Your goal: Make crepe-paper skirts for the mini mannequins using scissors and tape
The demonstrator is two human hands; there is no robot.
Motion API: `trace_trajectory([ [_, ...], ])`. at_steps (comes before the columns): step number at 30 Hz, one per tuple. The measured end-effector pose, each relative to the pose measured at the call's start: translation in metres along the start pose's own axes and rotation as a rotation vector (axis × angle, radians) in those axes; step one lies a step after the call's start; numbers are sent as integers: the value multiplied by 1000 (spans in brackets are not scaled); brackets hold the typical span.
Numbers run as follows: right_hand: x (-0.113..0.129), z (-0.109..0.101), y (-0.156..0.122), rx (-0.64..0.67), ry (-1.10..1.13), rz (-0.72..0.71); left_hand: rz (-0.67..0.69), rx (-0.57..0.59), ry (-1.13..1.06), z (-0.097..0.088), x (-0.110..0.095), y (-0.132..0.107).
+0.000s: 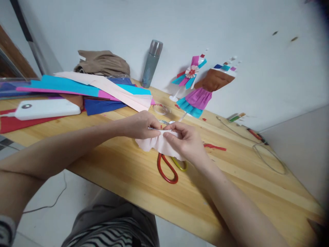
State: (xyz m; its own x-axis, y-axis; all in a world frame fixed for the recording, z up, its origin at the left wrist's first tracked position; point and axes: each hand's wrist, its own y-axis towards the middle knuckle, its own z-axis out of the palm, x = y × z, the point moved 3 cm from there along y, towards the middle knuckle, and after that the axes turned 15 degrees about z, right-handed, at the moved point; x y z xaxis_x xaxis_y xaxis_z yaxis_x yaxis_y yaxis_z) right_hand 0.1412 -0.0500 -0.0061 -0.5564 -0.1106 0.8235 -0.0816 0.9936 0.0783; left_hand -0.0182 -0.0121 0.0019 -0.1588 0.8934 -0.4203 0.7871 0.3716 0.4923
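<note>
Both hands meet over the middle of the wooden table (128, 171). My left hand (140, 125) and my right hand (186, 140) pinch the gathered top edge of a pale pink piece of crepe paper (155, 144), whose pleated body hangs between them. Fingers of both hands are closed on the paper. Under the paper lie scissors (168, 168) with one red and one yellow handle loop.
A stack of coloured paper sheets (84, 89) and a white power bank (46, 109) lie at the left. A grey bottle (152, 63) and a paper-dressed figure (203, 91) stand by the wall. A tape roll (160, 109), wire (267, 154) and red paper scraps (214, 147) lie nearby.
</note>
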Motion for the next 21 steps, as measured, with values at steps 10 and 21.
trace_trajectory([
  [10, -3, -9, -4, -345, -370, -120, 51, -32, 226, 5, -8, 0],
  [21, -1, -13, 2, -175, -173, 9, 26, -64, 77, 2, -3, 3],
])
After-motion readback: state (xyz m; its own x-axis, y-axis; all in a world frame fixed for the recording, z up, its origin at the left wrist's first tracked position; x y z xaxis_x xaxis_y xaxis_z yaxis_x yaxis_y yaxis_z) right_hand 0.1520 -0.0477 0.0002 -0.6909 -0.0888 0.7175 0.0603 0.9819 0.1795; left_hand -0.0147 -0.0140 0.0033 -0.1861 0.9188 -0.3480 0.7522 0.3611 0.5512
